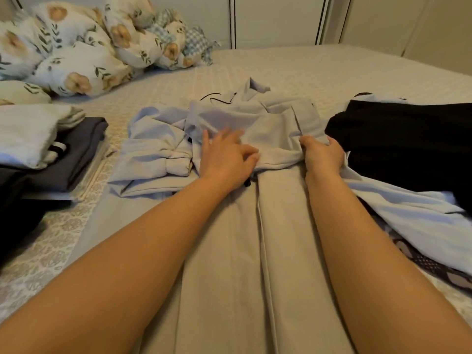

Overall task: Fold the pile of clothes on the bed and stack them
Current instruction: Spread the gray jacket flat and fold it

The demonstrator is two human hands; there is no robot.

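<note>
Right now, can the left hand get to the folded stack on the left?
Probably yes. The left hand rests open on the beige garment; only a crumpled light-blue shirt and bare bedspread lie between it and the folded stack.

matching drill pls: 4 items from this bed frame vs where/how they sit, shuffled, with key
Items:
1. beige trousers
2. black garment
3. folded stack
4. floral pillows

Places or states:
A. piled at the far left of the bed
B. spread down the middle, between both forearms
C. near the left edge, white piece on dark grey
D. unfolded, on the right side

Pairs: 1-B, 2-D, 3-C, 4-A

Right hand has a grip on the trousers' far end; left hand rests there too.
</note>
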